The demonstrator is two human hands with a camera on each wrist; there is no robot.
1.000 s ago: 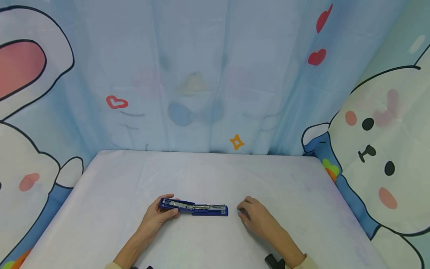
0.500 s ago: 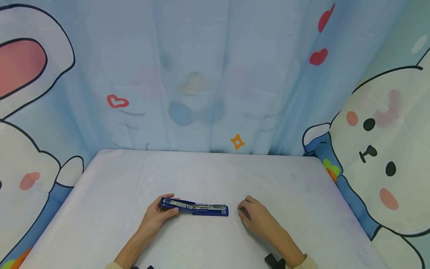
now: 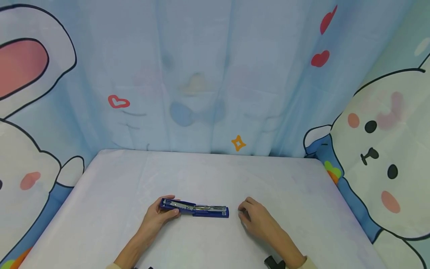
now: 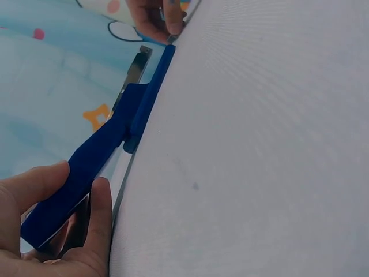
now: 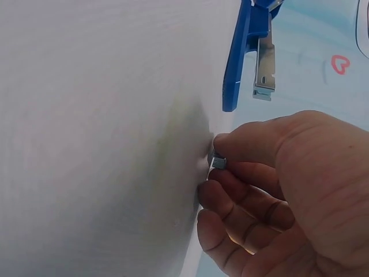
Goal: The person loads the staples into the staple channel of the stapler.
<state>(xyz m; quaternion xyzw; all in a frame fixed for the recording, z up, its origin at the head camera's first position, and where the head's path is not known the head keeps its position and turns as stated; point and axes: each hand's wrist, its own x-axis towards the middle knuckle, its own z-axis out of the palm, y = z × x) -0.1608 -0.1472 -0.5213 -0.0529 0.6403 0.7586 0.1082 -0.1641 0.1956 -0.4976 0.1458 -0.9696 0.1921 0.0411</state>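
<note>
Stapler (image 3: pixel 198 210) sits near 6 o'clock in head view, opened up; metal rail (image 5: pixel 266 60) exposed, standing apart from the blue base (image 5: pixel 235 69) at its free end. Left hand (image 3: pixel 160 213) is at the stapler's 9 o'clock end, thumb and fingers gripping the blue arm (image 4: pixel 92 153). Right hand (image 3: pixel 256 217) is just off its 3 o'clock end, pinching a small metal piece (image 5: pixel 218 162), partly hidden by fingers. White table (image 3: pixel 201 175) below; can't tell if base touches it.
</note>
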